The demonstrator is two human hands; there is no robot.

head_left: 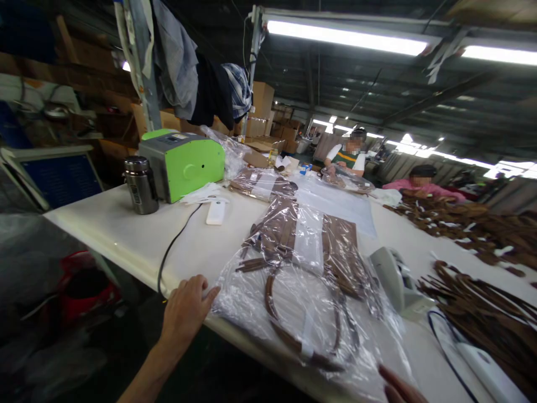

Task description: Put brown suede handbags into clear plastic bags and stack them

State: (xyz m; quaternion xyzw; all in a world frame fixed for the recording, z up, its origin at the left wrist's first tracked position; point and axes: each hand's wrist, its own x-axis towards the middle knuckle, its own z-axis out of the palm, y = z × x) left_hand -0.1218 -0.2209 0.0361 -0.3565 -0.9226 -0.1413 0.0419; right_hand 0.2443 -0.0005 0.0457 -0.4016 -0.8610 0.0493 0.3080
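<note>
A large clear plastic bag [247, 302] lies across the near side of the table. Through its film show brown flat pieces [339, 235], a white paper band [308, 238] and a looped bundle of brown strips [272, 305]. At the bag's left edge is my left hand [187, 308], fingers curled and thumb pointing right, with the film's edge between thumb and fingers. My right hand [398, 386] is by the bag's lower right edge, cut off by the frame; its visible fingers are stretched out. Whether they press on the film is unclear.
A green and grey machine [195, 168] stands back left beside a steel flask [140, 184]. A white device [216, 212] and black cable [178, 235] lie nearer. Right are a grey tape dispenser [398, 282] and brown strips [474, 302]. Two people work across the table.
</note>
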